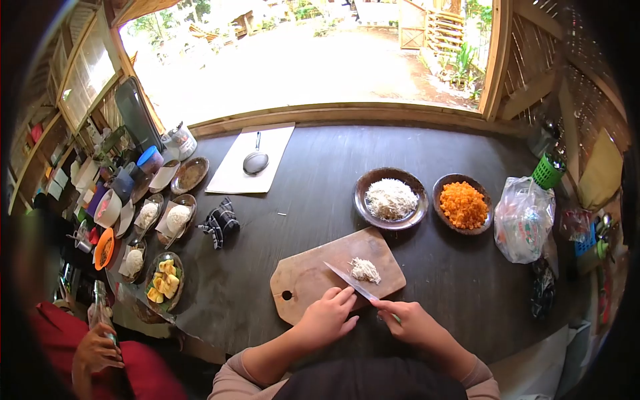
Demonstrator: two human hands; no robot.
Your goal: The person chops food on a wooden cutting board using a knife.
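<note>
A wooden cutting board lies on the dark table, with a small heap of shredded white food on it. My right hand is closed round the handle of a knife, whose blade points up and left beside the heap. My left hand rests at the board's near edge, fingers apart, the fingertips close to the blade; nothing shows in it. Beyond the board stands a brown plate of shredded white food. To its right, a brown bowl holds small orange pieces.
A plastic bag and green basket are at the right. A strainer lies on paper; a dark cloth is nearer. Rice plates and a yellow-food plate stand left, near another person's hand.
</note>
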